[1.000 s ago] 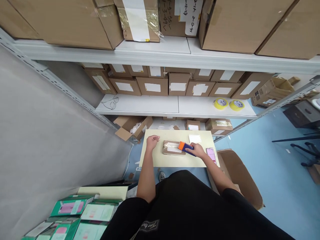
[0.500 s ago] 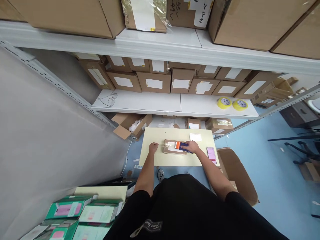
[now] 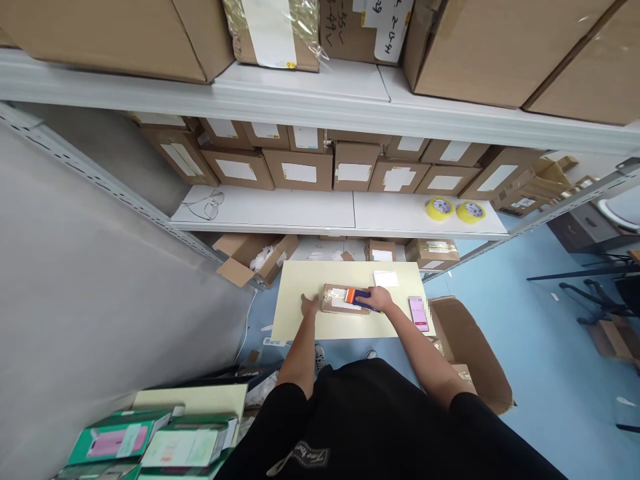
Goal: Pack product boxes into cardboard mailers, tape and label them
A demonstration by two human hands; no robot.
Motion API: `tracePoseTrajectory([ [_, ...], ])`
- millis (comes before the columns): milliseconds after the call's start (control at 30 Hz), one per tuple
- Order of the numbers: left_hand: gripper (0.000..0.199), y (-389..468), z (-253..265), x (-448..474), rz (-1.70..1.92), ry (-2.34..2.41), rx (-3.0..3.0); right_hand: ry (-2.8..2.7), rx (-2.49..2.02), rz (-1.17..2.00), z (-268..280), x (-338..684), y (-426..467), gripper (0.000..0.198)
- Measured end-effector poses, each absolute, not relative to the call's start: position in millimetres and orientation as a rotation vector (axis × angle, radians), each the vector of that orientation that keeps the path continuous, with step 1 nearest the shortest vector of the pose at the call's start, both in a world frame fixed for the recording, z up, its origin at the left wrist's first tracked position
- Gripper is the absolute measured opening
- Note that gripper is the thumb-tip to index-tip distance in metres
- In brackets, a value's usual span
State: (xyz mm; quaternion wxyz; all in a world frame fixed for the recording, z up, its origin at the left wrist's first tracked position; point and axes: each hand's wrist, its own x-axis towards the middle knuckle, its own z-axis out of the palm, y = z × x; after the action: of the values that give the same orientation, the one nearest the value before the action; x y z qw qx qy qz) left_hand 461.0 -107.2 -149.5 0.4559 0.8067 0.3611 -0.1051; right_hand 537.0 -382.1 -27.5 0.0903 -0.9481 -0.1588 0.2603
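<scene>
On the pale yellow table (image 3: 295, 327) lies a small cardboard box (image 3: 327, 305) wrapped in clear tape, with a white label on top. My right hand (image 3: 381, 299) is closed around a scraper (image 3: 351, 296) with a dark blue handle and an orange head. The scraper's head rests on or just over the label; exact contact is too small to tell. My left hand (image 3: 309, 305) is at the box's left end, thumb and fingers apart, holding nothing. A white slip of paper (image 3: 385, 279) and a phone (image 3: 419, 314) with a pink screen lie to the right.
A metal shelf (image 3: 260, 207) rises behind the table, holding labelled boxes (image 3: 299, 170) and yellow tape rolls (image 3: 440, 209). An opened carton (image 3: 245, 263) stands at the left, a large carton (image 3: 470, 353) at the right. Green packages (image 3: 115, 440) lie lower left, near the wall.
My left hand has opened from a pinch and come to the box's left end. The right hand keeps the scraper over the label. The whole view has shifted slightly.
</scene>
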Motion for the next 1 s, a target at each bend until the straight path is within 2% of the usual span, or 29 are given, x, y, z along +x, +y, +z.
tracePoseTrajectory([
  [200,0.049,-134.5,-138.3,455.7,-0.22,0.714,1.956,-0.44,-2.802,0.795,-26.0,538.7,-379.7,0.061],
  [300,0.06,-154.3,-139.2,455.6,-0.196,0.787,1.976,-0.447,-2.789,0.796,-25.1,538.6,-384.0,0.061],
  [633,0.062,-234.7,-146.4,459.2,-0.282,0.78,2.092,-0.362,-2.841,0.885,-24.7,559.3,-433.6,0.063],
  [1000,0.065,-237.5,-150.4,469.9,-0.352,0.771,2.076,-0.216,-2.988,0.967,3.9,577.2,-587.2,0.063],
])
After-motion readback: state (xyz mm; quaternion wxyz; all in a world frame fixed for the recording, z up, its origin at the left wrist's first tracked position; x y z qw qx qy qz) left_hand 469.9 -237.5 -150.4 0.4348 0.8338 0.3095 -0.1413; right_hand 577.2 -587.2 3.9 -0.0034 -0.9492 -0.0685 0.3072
